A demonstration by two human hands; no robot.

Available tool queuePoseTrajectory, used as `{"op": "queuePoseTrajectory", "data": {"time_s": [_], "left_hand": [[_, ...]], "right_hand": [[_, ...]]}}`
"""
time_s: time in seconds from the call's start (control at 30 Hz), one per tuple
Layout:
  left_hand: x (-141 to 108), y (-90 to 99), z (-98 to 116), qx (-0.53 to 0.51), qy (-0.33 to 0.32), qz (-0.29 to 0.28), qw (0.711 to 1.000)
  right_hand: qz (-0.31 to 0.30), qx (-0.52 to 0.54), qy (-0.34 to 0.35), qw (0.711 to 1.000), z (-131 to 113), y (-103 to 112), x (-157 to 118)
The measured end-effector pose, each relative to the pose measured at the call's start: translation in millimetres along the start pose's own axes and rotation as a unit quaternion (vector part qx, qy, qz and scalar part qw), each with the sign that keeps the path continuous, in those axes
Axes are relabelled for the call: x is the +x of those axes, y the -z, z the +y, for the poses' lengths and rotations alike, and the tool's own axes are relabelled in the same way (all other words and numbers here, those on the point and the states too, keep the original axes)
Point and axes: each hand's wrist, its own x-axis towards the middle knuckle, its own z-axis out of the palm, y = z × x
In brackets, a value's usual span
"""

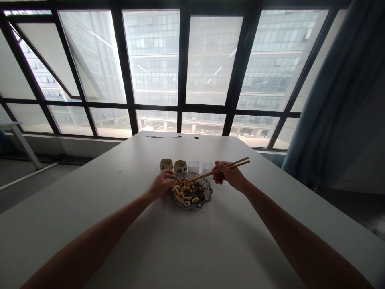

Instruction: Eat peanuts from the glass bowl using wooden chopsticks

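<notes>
A scalloped glass bowl (192,207) stands on the white table, holding peanuts (180,192), dark seeds and other small brown pieces. My left hand (163,182) rests at the bowl's left rim, its fingers curved against the edge. Wooden chopsticks (234,163) are held in my right hand (224,173), to the right of the bowl, with their tips down among the nuts at the back. Whether the tips grip a piece is too small to tell. Just behind the bowl, two yellowish cups with dark characters (166,163) (180,165) and two clear cups (193,166) (207,167) form a row.
The white table (192,249) stretches back toward large windows with dark frames. A flat paper (158,135) lies at its far left edge, near two dark round holes. A blue curtain (325,100) hangs at the right, and another white table (22,140) stands at the far left.
</notes>
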Motion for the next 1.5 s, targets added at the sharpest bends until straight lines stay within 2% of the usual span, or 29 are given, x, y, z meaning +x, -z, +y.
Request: {"op": "queuePoseTrajectory", "data": {"time_s": [0.17,0.4,0.5,0.67,0.8,1.17,1.33,1.5], "left_hand": [[1.5,-3.6,-10.5,0.003,-0.092,0.024,0.995],[4.0,-6.7,-21.2,-0.017,-0.089,0.004,0.996],[5.3,-7.0,-21.7,-0.009,-0.091,0.012,0.996],[8.9,-7.2,-23.1,-0.011,-0.083,0.043,0.996],[10.2,-8.9,-22.5,-0.013,-0.083,0.036,0.996],[8.8,-9.7,-23.3,-0.006,-0.088,0.029,0.996],[9.1,-9.9,-23.7,-0.002,-0.082,0.023,0.996],[9.5,-9.9,-24.1,0.002,-0.088,0.025,0.996]], "right_hand": [[-0.005,-0.063,0.051,0.997,-4.4,-1.5,-3.6],[-0.051,-0.139,0.122,0.981,-19.8,-6.7,-14.9],[-0.025,-0.098,0.119,0.988,-17.5,-9.5,-12.2],[0.097,0.008,0.087,0.991,3.9,-17.7,0.1],[0.147,0.019,0.074,0.986,21.0,-26.2,15.6],[0.118,-0.033,0.086,0.989,26.9,-58.4,62.8],[0.111,-0.044,0.068,0.99,28.6,-61.9,67.1],[0.127,-0.027,0.077,0.989,19.3,-51.6,57.2]]}}
